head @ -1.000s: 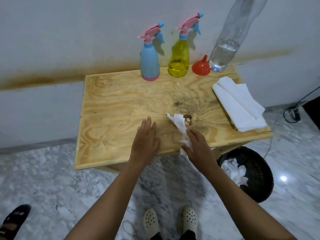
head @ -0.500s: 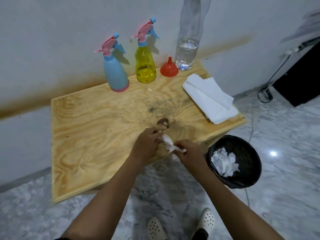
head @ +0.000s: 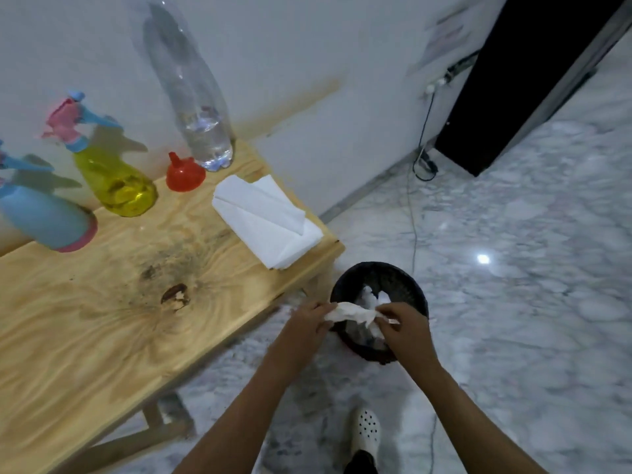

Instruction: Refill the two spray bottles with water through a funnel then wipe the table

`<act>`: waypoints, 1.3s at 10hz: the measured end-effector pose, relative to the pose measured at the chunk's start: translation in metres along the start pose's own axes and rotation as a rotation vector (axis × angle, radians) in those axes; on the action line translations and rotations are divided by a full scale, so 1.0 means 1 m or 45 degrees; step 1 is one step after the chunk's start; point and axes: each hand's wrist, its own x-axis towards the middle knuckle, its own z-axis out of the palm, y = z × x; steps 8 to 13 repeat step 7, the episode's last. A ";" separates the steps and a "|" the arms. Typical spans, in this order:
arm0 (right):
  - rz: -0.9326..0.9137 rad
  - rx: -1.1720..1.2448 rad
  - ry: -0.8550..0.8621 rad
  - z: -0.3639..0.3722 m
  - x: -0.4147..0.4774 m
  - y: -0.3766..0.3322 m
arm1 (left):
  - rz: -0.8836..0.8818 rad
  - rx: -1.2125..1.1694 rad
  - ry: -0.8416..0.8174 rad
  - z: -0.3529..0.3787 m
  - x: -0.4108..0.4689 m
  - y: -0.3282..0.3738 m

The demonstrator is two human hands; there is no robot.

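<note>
Fingers (head: 318, 307) of our left hand (head: 302, 328) curl round one end of the crumpled white tissue (head: 350, 314); our right hand (head: 407, 328) pinches the other end. We hold it stretched between both hands, off the table and just over the black bin (head: 412, 290).

Surface, left to right: pale wooden table (head: 102, 354), strong grain, a dark smudged patch and a brown knot (head: 176, 297) near the middle. Along the back edge stand the blue spray bottle (head: 44, 220), partly cut off by the frame, and the yellow spray bottle (head: 116, 186), both with pink-and-blue trigger heads. Next to them the red funnel (head: 184, 172) sits mouth down, spout up, just beside the tall clear water bottle (head: 201, 131), which has water low in it. A stack of folded white napkins (head: 270, 224) lies at the right end.

Room: white wall (head: 325, 46) with a rusty streak at table height, grey marbled floor (head: 513, 319), a thin cable (head: 415, 206) running down the wall, a black cabinet (head: 533, 80) at the far right. White wads lie in the bin.

Tissue: twisted, creased, slightly greyed.
</note>
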 end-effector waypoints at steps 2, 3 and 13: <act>0.229 -0.052 0.016 -0.030 0.050 0.068 | -0.157 -0.027 -0.139 0.071 0.088 0.022; 0.362 -0.039 0.009 -0.039 0.078 0.098 | -0.221 0.015 -0.188 0.101 0.132 0.028; 0.560 -0.051 -0.266 -0.056 0.105 0.134 | -0.258 0.411 -0.406 0.119 0.173 0.036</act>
